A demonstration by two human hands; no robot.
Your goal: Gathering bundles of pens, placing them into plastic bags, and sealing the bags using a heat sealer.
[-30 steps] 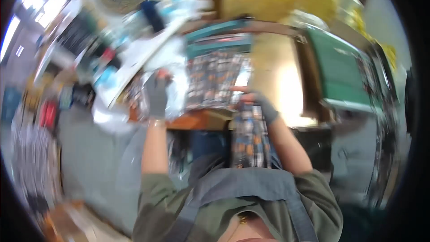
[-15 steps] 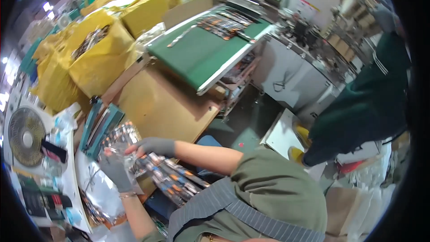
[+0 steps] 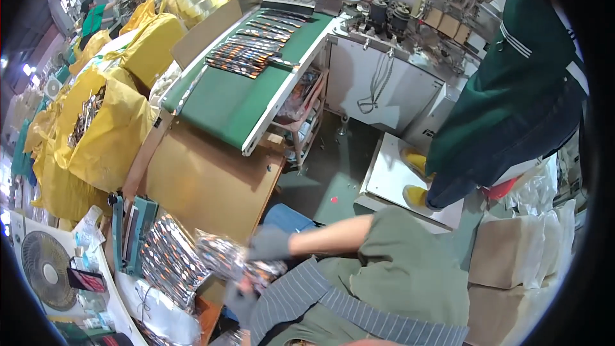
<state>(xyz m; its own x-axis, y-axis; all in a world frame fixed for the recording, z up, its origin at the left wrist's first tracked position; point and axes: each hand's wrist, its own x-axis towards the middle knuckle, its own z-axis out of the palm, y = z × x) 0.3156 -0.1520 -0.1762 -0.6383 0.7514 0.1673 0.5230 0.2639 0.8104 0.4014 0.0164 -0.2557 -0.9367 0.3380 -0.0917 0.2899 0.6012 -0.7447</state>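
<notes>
My left hand, in a grey glove with bare fingertips, is closed on a bundle of slim, shiny patterned packets at bottom centre. My right hand, also gloved, is at the bundle's upper right side, its fingers blurred and partly hidden. Left of them lies a spread of similar packets in clear plastic, beside a teal bar-shaped device. A white sheet lies below these.
A green conveyor belt carries packet rows. Beside it are a tan board, yellow sacks and machinery. A co-worker stands on a white platform at right. A fan is at left; another person is distant.
The view has turned right, bringing the conveyor and co-worker into sight. The bundle has gone from upright in the picture to slanting, and my hands have drawn lower around it.
</notes>
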